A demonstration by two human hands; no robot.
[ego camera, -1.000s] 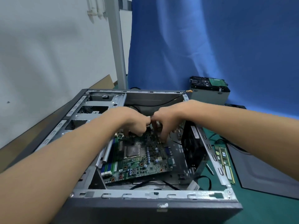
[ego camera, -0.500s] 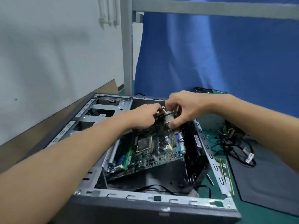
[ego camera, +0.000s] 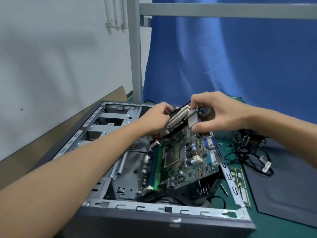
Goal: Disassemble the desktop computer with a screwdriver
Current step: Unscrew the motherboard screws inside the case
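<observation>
An open grey computer case [ego camera: 154, 209] lies on its side on the bench. A green motherboard [ego camera: 181, 160] is lifted and tilted above the case floor, its far end raised. My left hand [ego camera: 156, 118] grips the board's far left edge beside the white expansion slots [ego camera: 178, 115]. My right hand [ego camera: 216, 111] pinches the metal port block [ego camera: 193, 120] at the board's far right corner. A screwdriver [ego camera: 223, 189] lies on the mat just right of the case.
Two RAM sticks [ego camera: 240, 184] lie on the green mat right of the case. A tangle of black cables [ego camera: 252, 152] and a dark side panel [ego camera: 288, 191] sit further right. A blue curtain and a grey post stand behind.
Both hands have lifted the motherboard up and out of its seat; its far end has risen and the board now tilts above the case floor. The view has tipped upward.
</observation>
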